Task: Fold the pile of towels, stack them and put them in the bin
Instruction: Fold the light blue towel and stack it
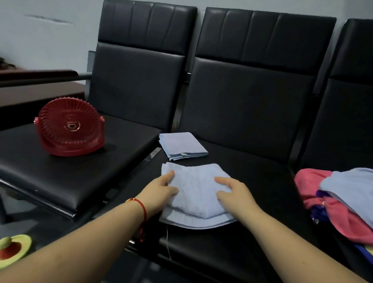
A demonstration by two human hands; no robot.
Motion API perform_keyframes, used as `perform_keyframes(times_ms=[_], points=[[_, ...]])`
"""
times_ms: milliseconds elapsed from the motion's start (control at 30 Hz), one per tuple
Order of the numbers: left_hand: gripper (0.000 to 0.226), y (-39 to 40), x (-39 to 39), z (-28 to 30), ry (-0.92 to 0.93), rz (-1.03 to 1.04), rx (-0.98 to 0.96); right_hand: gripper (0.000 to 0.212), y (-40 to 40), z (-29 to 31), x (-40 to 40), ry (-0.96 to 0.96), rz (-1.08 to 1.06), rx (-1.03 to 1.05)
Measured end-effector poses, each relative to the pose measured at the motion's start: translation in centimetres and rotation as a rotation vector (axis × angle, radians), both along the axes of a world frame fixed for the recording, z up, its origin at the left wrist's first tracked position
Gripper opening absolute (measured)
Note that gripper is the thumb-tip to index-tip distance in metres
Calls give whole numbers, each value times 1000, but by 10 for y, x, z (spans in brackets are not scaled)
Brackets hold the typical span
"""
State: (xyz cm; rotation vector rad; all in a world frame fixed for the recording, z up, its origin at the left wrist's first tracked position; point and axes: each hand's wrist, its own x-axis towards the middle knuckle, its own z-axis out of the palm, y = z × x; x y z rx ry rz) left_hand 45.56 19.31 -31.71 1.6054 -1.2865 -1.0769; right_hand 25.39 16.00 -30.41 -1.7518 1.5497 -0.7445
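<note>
Both hands [197,189] press a pale blue towel [197,192]; labels unreadable.

Row of black leather-look seats [245,113] with ribbed backrests, against a pale grey wall [47,30]; dark wooden desk [35,89] left of the seats; dim, even light.

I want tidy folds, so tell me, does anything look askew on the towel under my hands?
Yes. The light blue towel under the left hand and right hand is uneven: its bottom layer sticks out past the top fold at the near edge, and a loose thread hangs down.
</note>
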Motion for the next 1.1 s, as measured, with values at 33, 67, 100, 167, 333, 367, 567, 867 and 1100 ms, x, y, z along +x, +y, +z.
perform_keyframes(times_ms=[33,67,100,167,333,367,567,867,1100], points=[[64,-12,3,1,4,18,-3,49,-12,1,3,4,14,-15],[64,-23,6,2,12,35,-6,50,-26,2,7,9,29,-28],[65,-37,10,4,21,50,-13,50,-41,4,11,15,45,-41],[65,-62,19,8,35,61,-41,52,-71,9,19,26,63,-61],[67,-130,38,15,46,111,-101,52,-156,21,45,-135,4,-1],[66,-138,40,16,46,120,-111,51,-168,24,49,-171,-8,18],[66,-199,64,12,53,181,-122,50,-249,27,80,-203,12,45],[51,-224,71,-12,-1,167,50,48,-271,-19,84,-59,68,62],[65,-211,63,-7,-188,100,66,51,-225,-23,65,46,13,9]])
